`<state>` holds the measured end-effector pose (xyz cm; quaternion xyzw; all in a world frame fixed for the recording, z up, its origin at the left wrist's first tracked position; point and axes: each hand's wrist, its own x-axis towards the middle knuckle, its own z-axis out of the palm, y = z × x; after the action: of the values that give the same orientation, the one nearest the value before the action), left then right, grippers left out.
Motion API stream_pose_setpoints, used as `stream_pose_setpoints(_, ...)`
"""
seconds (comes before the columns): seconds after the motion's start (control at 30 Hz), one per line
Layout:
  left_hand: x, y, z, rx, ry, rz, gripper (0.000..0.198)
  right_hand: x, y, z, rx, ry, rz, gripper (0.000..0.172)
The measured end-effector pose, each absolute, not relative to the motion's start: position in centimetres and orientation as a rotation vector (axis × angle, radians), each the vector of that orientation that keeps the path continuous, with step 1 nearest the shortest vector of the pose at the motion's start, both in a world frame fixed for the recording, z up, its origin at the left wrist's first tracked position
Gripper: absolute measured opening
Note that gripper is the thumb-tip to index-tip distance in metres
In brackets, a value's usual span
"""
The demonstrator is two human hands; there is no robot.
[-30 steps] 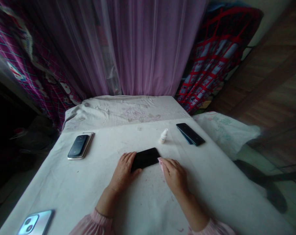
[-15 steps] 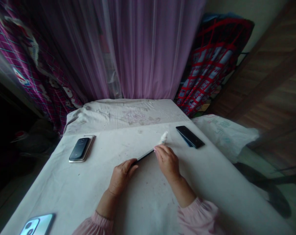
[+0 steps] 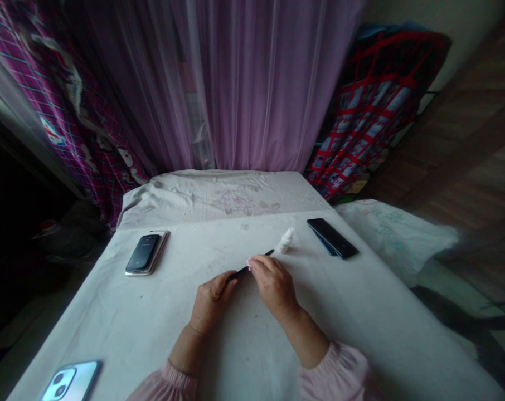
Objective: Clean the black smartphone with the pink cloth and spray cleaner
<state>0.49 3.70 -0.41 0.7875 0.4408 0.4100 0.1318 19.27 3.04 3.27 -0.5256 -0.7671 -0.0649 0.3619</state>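
Observation:
My left hand (image 3: 213, 296) is closed around the near-left end of a dark phone (image 3: 241, 272), which I see almost edge-on as a thin black strip. The phone's far end pokes out beyond my right hand (image 3: 274, 283). Pinched in the fingertips of that hand is a small pink cloth (image 3: 249, 264), pressed against the phone's edge between its two ends. A small white dropper bottle (image 3: 286, 240) stands upright on the table just past my right fingers. Much of the phone is hidden by my hands.
Two stacked phones (image 3: 144, 253) lie on the white-covered table (image 3: 185, 245) at the left. Two dark phones (image 3: 334, 238), overlapping, lie at the right. A light blue phone (image 3: 72, 381) rests near the front left corner. Purple curtains (image 3: 252, 83) hang behind the table.
My right hand with the pink cloth has slid left and nearer along the phone, baring its far end. The phone now shows its dark edge. The whole view has shifted slightly.

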Motion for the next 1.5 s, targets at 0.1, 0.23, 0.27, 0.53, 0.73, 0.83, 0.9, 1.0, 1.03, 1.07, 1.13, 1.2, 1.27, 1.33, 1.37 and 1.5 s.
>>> stream_pose_setpoints(0.1,0.5,3.7,-0.4,2.292,1.291,1.192,0.027,21.5,4.1,3.1,-1.412,-1.927,-0.249,0.022)
stream_pose_setpoints(0.23,0.6,3.7,-0.4,2.279,1.317,1.174,0.029,23.3,5.2,2.6,-1.447,-1.868,-0.305,0.025)
stream_pose_setpoints(0.27,0.6,3.7,-0.4,2.273,1.325,1.166,0.029,23.3,5.3,2.5,-1.454,-1.855,-0.308,0.026)
stream_pose_setpoints(0.53,0.6,3.7,-0.2,2.233,1.341,1.132,0.029,20.5,4.0,2.9,-1.422,-1.958,-0.176,0.025)
stream_pose_setpoints(0.73,0.5,3.8,-0.4,2.252,1.321,1.146,0.028,22.0,4.8,2.8,-1.458,-1.870,-0.186,0.027)
stream_pose_setpoints(0.83,0.5,3.8,-0.5,2.265,1.311,1.143,0.027,23.8,5.6,2.2,-1.521,-1.761,-0.180,0.030)
stream_pose_setpoints(0.9,0.5,3.7,-0.4,2.279,1.300,1.122,0.027,24.8,5.7,1.6,-1.565,-1.696,-0.119,0.032)
stream_pose_setpoints(1.0,0.3,3.5,-0.1,2.328,1.238,1.088,0.027,26.0,5.1,0.7,-1.623,-1.583,0.007,0.032)
stream_pose_setpoints(1.03,0.3,3.3,0.0,2.350,1.211,1.074,0.027,26.5,4.8,0.5,-1.640,-1.551,0.046,0.033)
stream_pose_setpoints(1.07,0.2,3.1,0.1,2.371,1.187,1.058,0.026,26.9,4.4,0.3,-1.655,-1.524,0.080,0.032)
stream_pose_setpoints(1.13,0.1,2.7,0.2,2.407,1.141,1.015,0.024,27.8,3.6,0.1,-1.691,-1.468,0.137,0.032)
stream_pose_setpoints(1.2,0.1,2.3,0.2,2.434,1.105,0.974,0.022,28.6,2.9,0.0,-1.726,-1.396,0.183,0.032)
stream_pose_setpoints(1.27,0.2,1.9,-0.1,2.466,1.073,0.941,0.021,28.9,2.4,0.1,-1.740,-1.323,0.229,0.034)
stream_pose_setpoints(1.33,0.2,1.6,-0.5,2.513,1.045,0.919,0.020,28.7,2.0,0.2,-1.724,-1.270,0.275,0.036)
stream_pose_setpoints(1.37,0.3,1.5,-0.7,2.541,1.030,0.909,0.019,28.4,1.9,0.3,-1.710,-1.254,0.296,0.036)
stream_pose_setpoints(1.5,0.4,1.5,-1.2,2.606,1.011,0.846,0.019,26.7,1.8,-0.1,-1.659,-1.260,0.337,0.035)
